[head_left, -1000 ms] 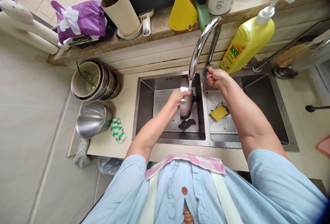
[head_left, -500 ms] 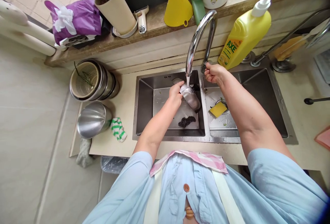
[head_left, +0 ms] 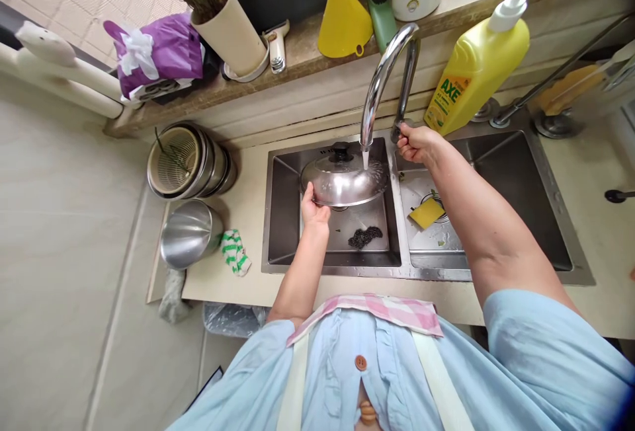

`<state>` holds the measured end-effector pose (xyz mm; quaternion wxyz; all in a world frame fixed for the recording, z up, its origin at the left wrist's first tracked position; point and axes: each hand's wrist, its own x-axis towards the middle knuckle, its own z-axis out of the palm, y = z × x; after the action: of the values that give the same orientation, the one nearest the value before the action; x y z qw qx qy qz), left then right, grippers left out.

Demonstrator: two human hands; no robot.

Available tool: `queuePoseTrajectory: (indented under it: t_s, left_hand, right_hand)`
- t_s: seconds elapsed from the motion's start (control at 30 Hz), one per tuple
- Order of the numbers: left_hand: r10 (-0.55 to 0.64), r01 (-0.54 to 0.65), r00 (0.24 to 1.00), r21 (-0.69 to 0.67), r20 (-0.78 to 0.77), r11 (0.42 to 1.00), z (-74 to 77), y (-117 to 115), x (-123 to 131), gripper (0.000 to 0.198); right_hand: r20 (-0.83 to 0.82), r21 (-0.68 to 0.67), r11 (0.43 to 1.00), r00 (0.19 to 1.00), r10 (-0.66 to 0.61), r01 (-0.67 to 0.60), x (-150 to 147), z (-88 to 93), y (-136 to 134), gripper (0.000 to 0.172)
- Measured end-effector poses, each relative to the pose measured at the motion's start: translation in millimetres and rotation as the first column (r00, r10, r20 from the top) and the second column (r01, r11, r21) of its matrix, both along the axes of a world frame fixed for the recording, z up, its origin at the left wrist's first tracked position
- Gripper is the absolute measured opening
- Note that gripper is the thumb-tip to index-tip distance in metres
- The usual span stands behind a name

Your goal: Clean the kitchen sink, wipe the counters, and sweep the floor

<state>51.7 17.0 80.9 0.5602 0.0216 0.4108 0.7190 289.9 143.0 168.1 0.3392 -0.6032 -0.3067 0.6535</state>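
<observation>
My left hand [head_left: 314, 207] grips the near rim of a steel pot lid [head_left: 344, 180] with a black knob, held dome-up over the left sink basin [head_left: 285, 219]. Water runs from the curved faucet [head_left: 381, 77] onto the lid's right side. My right hand [head_left: 415, 143] is closed around the faucet handle at the base of the tap. A dark scouring pad [head_left: 364, 237] lies on the basin floor below the lid. A yellow sponge [head_left: 426, 213] sits by the drain of the right basin [head_left: 516, 219].
A yellow AXE soap bottle [head_left: 479, 67] stands behind the right basin. Stacked steel bowls with a strainer [head_left: 186, 163], an overturned steel bowl [head_left: 191, 234] and a green-striped cloth [head_left: 234, 251] sit left of the sink. The sill holds a potted plant [head_left: 231, 31], a yellow funnel [head_left: 343, 18] and a purple bag [head_left: 159, 54].
The lid has turned from edge-on under the tap to flat with its dome and knob up. My left hand shifted to its near rim. My right hand stayed on the faucet handle.
</observation>
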Motion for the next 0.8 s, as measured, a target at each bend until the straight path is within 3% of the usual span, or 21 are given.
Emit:
queuePoseTrajectory:
  t_s: [0.13, 0.3, 0.5, 0.6, 0.67, 0.73, 0.8]
  left_hand:
    - [-0.004, 0.0, 0.999, 0.097, 0.04, 0.995, -3.0, -30.2, -15.3, 0.03]
    - [-0.128, 0.15, 0.978, 0.125, -0.163, 0.981, -7.3, -62.4, -40.7, 0.042]
    - [-0.168, 0.229, 0.917, 0.131, -0.361, 0.965, -4.3, -90.2, -57.1, 0.046]
    - [-0.188, 0.266, 0.869, 0.111, -0.457, 0.958, 1.4, -101.3, -59.6, 0.041]
    - [-0.219, 0.312, 0.807, 0.081, -0.549, 0.947, 7.7, -108.3, -59.5, 0.037]
    - [-0.265, 0.39, 0.686, 0.035, -0.678, 0.92, 17.4, -114.8, -57.5, 0.031]
    - [-0.29, 0.492, 0.482, -0.018, -0.827, 0.87, 30.2, -121.0, -53.0, 0.027]
  right_hand:
    - [-0.053, 0.047, 0.998, 0.998, 0.036, -0.034, 12.3, -3.5, -3.8, 0.034]
    - [-0.034, 0.209, 0.973, 0.994, 0.102, -0.093, 25.7, -17.3, -17.6, 0.025]
    - [0.136, 0.338, 0.941, 0.991, -0.014, -0.033, 16.5, -38.6, -25.9, 0.033]
    - [0.378, 0.473, 0.881, 0.903, -0.206, 0.003, 12.2, -47.8, -44.7, 0.028]
    - [0.47, 0.548, 0.836, 0.84, -0.271, -0.037, 3.9, -55.3, -72.1, 0.027]
    - [0.432, 0.511, 0.845, 0.897, -0.094, -0.157, -11.9, -65.2, -107.7, 0.039]
    - [0.231, 0.368, 0.876, 0.944, 0.238, -0.311, -33.6, -77.3, -142.0, 0.052]
